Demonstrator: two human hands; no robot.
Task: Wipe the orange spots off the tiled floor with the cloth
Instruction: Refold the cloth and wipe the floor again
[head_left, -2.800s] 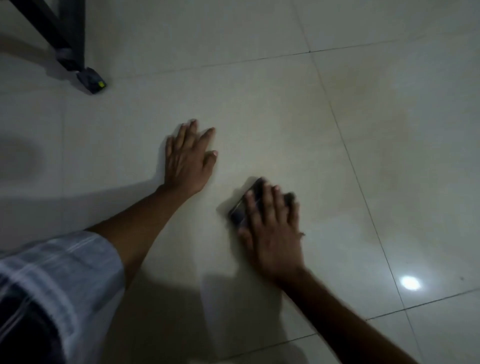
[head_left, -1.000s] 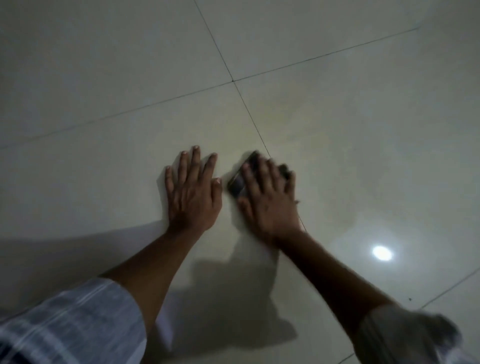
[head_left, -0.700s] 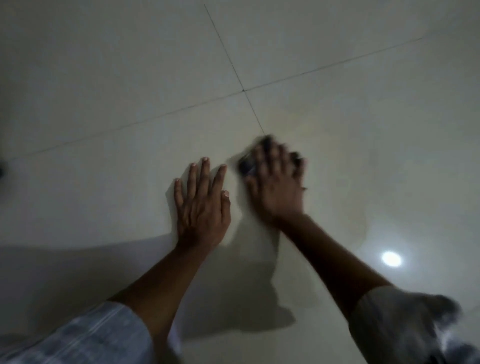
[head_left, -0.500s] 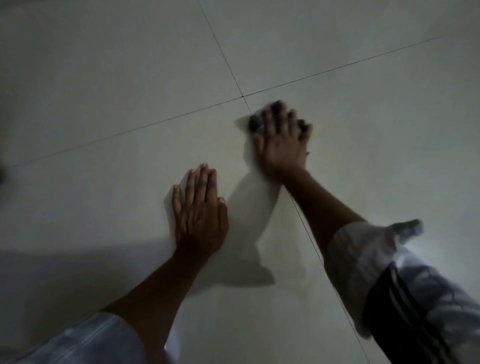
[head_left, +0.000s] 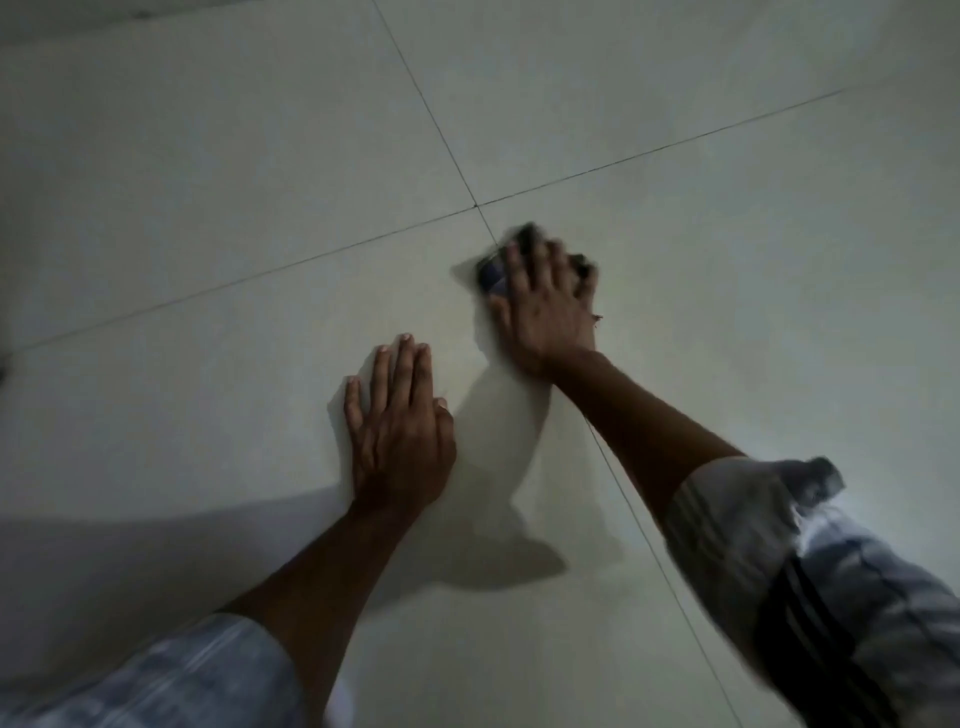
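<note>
A small dark cloth (head_left: 500, 264) lies bunched on the pale tiled floor (head_left: 208, 208), just beside the crossing (head_left: 476, 206) where two grout lines meet, on the near-right tile. Only its left edge and a bit past the fingertips show, both blurred. The right hand (head_left: 545, 306) lies palm-down on top of it, fingers (head_left: 515, 262) stretched forward and slightly spread, pressing the cloth flat against the tile; whether the fingertips curl over its far edge cannot be told through the blur. No orange spots can be made out on the dim floor.

The left hand (head_left: 397, 431) rests flat on the neighbouring tile, nearer the person and to the left of the cloth, apart from it, fingers straight and held close together, thumb tucked alongside. Both forearms are bare, with light striped sleeves (head_left: 753, 540) pushed up. The hands and arms cast soft shadows (head_left: 493, 431) on the glossy tiles between them.
</note>
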